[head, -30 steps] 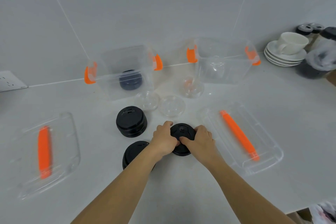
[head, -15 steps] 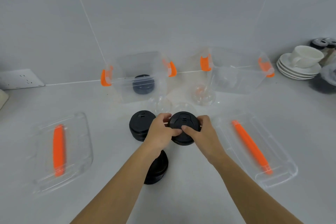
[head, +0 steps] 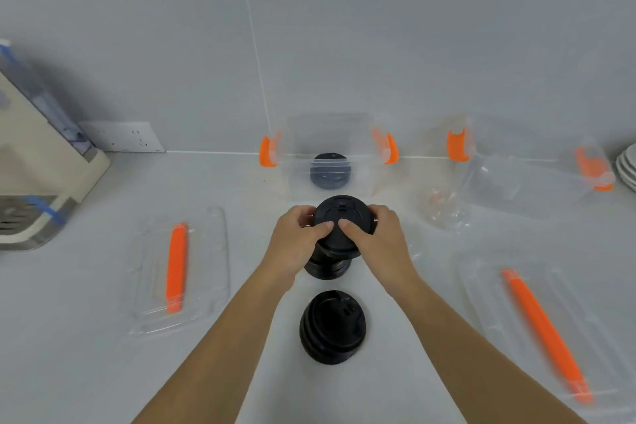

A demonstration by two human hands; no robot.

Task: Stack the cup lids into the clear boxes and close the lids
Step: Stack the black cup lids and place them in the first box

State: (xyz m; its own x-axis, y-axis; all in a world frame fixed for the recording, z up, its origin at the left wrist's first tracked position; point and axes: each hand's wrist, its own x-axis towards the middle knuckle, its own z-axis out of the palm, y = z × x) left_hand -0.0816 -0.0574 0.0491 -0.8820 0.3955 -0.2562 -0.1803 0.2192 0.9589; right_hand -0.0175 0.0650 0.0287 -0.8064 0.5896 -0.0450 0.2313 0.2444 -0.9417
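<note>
My left hand [head: 296, 240] and my right hand [head: 377, 238] both grip a stack of black cup lids [head: 341, 217], held above the counter in front of the left clear box [head: 330, 134]. That box has orange clips and holds a short pile of black lids [head: 329, 171]. Under my hands a second black stack [head: 327, 268] stands on the counter, and a third [head: 332, 327] lies nearer to me. The right clear box [head: 526, 189] looks empty. Two clear box lids with orange handles lie flat, one at the left [head: 210, 272], one at the right [head: 481, 286].
Clear dome lids [head: 444, 210] sit between the two boxes. A beige appliance [head: 38, 162] stands at the far left beside a wall socket [head: 124, 137]. White saucers [head: 628, 170] are stacked at the right edge. The wall runs close behind the boxes.
Both hands have lifted the black lid stack off the counter and carried it forward toward the left box. The view has swung left, bringing the beige appliance into sight.
</note>
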